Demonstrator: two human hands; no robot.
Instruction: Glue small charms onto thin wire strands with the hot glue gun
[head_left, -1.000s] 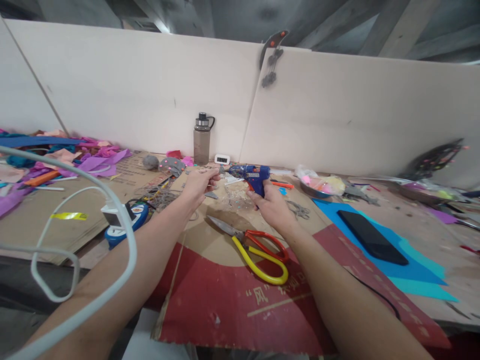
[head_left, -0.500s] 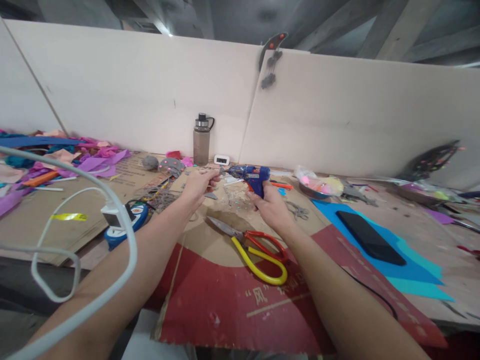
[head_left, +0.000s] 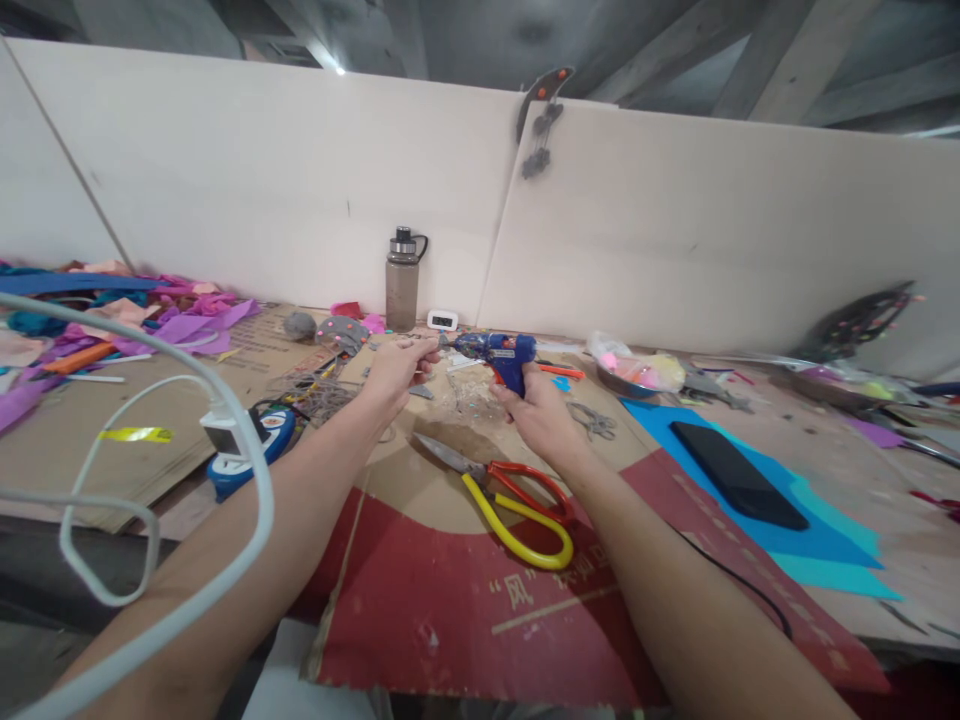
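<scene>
My right hand (head_left: 531, 403) is closed around the handle of a blue hot glue gun (head_left: 504, 352), whose nozzle points left. At that nozzle, my left hand (head_left: 401, 368) pinches a small grey piece (head_left: 444, 343), too small to make out its kind. The fingertips of the left hand are close to the nozzle; whether nozzle and piece touch I cannot tell. Below both hands, scissors (head_left: 499, 500) with one red and one yellow handle lie on the red and tan cardboard (head_left: 427, 610), blades toward the upper left.
Behind the hands stand a bottle (head_left: 402, 285) and a small white digital clock (head_left: 442, 320). A black phone (head_left: 739, 475) rests on blue sheets (head_left: 840, 540) at right. A white cable (head_left: 259, 480) loops across the left foreground, near a blue power strip (head_left: 251, 455). Coloured scraps (head_left: 187, 325) lie left.
Almost nothing differs. The glue gun has tilted or shifted very slightly; both hands keep their hold, and the view has moved a little.
</scene>
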